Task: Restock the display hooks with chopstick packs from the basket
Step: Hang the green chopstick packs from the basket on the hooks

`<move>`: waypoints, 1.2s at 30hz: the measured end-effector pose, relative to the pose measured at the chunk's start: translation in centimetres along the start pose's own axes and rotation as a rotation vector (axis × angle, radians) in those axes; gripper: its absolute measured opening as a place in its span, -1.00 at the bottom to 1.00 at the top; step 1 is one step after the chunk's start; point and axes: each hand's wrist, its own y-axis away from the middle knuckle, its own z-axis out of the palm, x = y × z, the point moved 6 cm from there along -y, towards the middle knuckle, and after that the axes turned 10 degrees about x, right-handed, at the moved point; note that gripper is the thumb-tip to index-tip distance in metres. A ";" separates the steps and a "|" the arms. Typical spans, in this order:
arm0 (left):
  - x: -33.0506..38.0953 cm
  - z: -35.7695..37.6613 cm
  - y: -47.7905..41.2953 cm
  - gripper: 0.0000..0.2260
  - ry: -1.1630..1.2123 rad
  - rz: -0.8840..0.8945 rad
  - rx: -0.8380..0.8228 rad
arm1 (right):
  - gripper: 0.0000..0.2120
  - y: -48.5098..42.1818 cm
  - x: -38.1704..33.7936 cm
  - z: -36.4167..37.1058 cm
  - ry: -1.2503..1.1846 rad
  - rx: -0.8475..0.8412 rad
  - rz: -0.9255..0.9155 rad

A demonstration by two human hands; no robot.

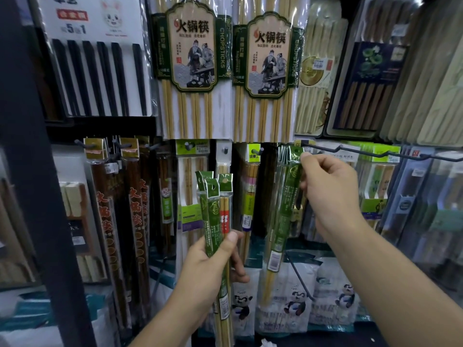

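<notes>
One green pack [285,209] was pinched by its header in the right hand [330,194] at the tip of the hook [360,150], seemingly not yet threaded. Several spare packs [213,214] were gripped in the left hand [208,266], so much restocking apparently remained; no basket was seen.

Overhead I've got two hot-pot chopstick sets [191,68] side by side, with a black chopstick set [100,76] to their left and a dark boxed set [368,83] to their right. Panda-print bags [295,311] run along the bottom. A black shelf post [32,171] stands at my left.
</notes>
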 end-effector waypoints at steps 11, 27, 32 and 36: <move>-0.2 0.4 0.2 -0.67 -0.067 0.013 -0.109 | -0.67 -1.0 1.0 0.0 0.071 0.035 -0.052; -0.1 0.8 0.2 -0.86 0.017 0.010 -0.132 | -0.87 6.6 2.1 2.1 0.125 -0.393 -0.052; 0.0 1.3 0.4 -0.78 0.075 0.004 -0.144 | -0.89 7.4 2.8 2.3 0.063 -0.381 0.025; -0.1 1.4 0.4 -0.73 0.103 -0.004 -0.172 | -0.86 7.5 2.8 2.4 0.037 -0.404 0.047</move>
